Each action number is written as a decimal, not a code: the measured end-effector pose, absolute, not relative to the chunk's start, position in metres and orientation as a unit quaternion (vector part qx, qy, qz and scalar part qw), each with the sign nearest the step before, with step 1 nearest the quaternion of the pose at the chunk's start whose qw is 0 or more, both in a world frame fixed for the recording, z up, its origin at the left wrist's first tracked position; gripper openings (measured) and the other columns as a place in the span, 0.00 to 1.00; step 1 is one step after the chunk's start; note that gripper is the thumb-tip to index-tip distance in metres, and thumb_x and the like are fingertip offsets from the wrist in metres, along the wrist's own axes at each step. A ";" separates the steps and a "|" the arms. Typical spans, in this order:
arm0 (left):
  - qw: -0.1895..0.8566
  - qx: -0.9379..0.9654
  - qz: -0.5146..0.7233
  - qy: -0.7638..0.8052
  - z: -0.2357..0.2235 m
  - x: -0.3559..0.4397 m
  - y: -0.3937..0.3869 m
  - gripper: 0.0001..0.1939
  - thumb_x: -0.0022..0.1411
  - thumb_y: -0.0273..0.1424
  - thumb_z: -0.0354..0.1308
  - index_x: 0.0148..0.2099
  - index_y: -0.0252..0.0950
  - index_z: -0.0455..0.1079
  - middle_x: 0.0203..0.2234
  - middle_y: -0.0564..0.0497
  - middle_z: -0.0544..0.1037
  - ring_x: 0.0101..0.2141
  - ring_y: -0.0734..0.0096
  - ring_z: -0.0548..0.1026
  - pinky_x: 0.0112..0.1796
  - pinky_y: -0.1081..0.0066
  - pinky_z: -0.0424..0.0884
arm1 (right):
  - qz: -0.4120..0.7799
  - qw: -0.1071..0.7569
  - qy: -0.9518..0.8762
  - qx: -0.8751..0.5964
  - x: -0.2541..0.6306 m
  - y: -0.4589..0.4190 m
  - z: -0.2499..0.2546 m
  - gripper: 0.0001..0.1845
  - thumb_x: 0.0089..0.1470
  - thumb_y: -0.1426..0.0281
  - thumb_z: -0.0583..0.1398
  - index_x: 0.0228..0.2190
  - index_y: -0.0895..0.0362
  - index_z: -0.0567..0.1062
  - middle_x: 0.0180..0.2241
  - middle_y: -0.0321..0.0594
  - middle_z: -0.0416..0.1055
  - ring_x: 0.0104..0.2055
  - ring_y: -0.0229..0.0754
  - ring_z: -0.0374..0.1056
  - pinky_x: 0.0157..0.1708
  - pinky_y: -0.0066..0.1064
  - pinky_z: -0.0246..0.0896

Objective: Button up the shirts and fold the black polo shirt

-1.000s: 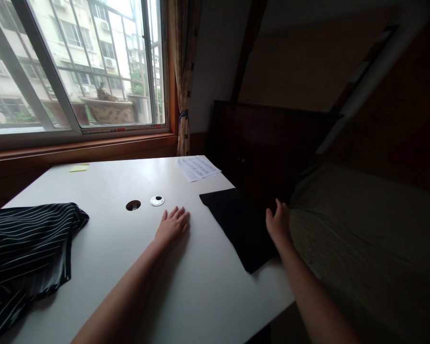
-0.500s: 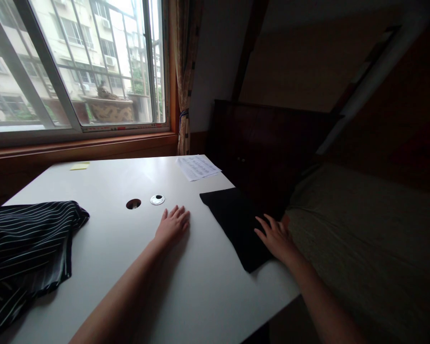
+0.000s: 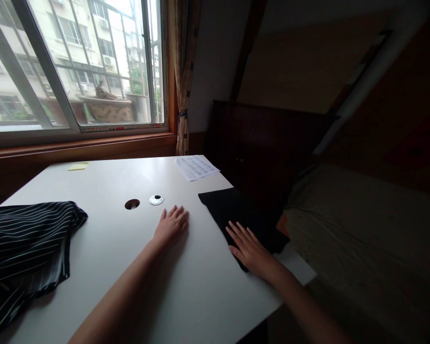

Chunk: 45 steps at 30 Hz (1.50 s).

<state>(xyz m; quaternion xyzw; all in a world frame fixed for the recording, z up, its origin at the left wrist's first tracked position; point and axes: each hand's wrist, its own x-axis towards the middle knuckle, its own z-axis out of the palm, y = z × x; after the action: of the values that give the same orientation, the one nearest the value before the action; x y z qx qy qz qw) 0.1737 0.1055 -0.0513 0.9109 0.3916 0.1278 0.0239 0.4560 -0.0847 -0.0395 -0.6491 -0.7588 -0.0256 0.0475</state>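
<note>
My left hand (image 3: 171,223) lies flat and open on the white table (image 3: 136,267), fingers pointing toward a round silver cap (image 3: 156,199) and a cable hole (image 3: 132,204). My right hand (image 3: 249,248) rests open, fingers spread, on the near part of a flat black cloth (image 3: 236,210) at the table's right edge. Neither hand holds anything.
A dark striped garment (image 3: 25,243) is bunched at the table's left. A printed sheet (image 3: 197,167) and a yellow sticky note (image 3: 77,166) lie at the back. A window (image 3: 75,62) is behind; a dark headboard (image 3: 268,138) and a bed (image 3: 365,239) stand to the right.
My right hand moved left from beside the table's right edge onto the black cloth and flattened there. My left hand stayed in place.
</note>
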 end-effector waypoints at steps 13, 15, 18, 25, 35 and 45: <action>0.023 0.911 0.126 0.393 -0.053 0.173 0.106 0.24 0.71 0.39 0.44 0.66 0.43 0.59 0.66 0.47 0.60 0.66 0.51 0.54 0.62 0.43 0.49 | 0.024 0.042 -0.744 -0.666 0.423 -0.084 -0.029 0.31 0.67 0.54 0.46 0.67 0.44 0.48 0.71 0.37 0.34 0.72 0.51 0.32 0.67 0.55 0.36; 0.022 0.911 0.126 0.393 -0.054 0.174 0.107 0.24 0.71 0.38 0.44 0.66 0.43 0.60 0.66 0.47 0.60 0.66 0.51 0.54 0.62 0.43 0.49 | 0.029 0.051 -0.744 -0.665 0.425 -0.083 -0.028 0.31 0.67 0.53 0.45 0.67 0.43 0.48 0.71 0.36 0.35 0.72 0.50 0.33 0.67 0.54 0.37; 0.022 0.911 0.127 0.391 -0.055 0.173 0.108 0.24 0.71 0.39 0.44 0.66 0.44 0.60 0.66 0.47 0.60 0.66 0.51 0.54 0.63 0.43 0.48 | 0.015 0.073 -0.725 -0.685 0.441 -0.080 -0.025 0.30 0.67 0.52 0.44 0.67 0.42 0.49 0.71 0.36 0.38 0.72 0.50 0.37 0.66 0.53 0.41; 0.025 0.911 0.130 0.391 -0.056 0.172 0.107 0.24 0.71 0.39 0.44 0.66 0.45 0.59 0.66 0.48 0.59 0.66 0.53 0.53 0.63 0.44 0.48 | -0.061 0.079 -0.595 -0.797 0.513 -0.080 -0.044 0.39 0.64 0.48 0.43 0.66 0.60 0.55 0.70 0.49 0.41 0.70 0.54 0.42 0.66 0.48 0.43; 0.038 0.910 0.132 0.391 -0.055 0.173 0.107 0.24 0.71 0.39 0.44 0.66 0.44 0.60 0.66 0.47 0.60 0.66 0.51 0.54 0.62 0.42 0.48 | -0.075 0.073 -0.478 -0.872 0.531 -0.088 -0.055 0.45 0.60 0.44 0.44 0.64 0.65 0.60 0.69 0.54 0.43 0.68 0.70 0.43 0.61 0.65 0.44; 0.046 0.908 0.139 0.392 -0.048 0.171 0.101 0.23 0.70 0.38 0.45 0.65 0.45 0.61 0.65 0.47 0.61 0.66 0.51 0.54 0.62 0.42 0.48 | -0.077 0.127 -0.729 -0.668 0.451 -0.033 -0.016 0.36 0.66 0.52 0.43 0.68 0.57 0.47 0.71 0.43 0.33 0.72 0.48 0.33 0.68 0.50 0.37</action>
<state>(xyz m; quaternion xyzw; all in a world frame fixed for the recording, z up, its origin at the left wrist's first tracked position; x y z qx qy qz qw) 0.1712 0.1009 -0.0485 0.9083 0.3917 0.1394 0.0463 0.4506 -0.0326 -0.0157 -0.6679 -0.7293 -0.0770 0.1269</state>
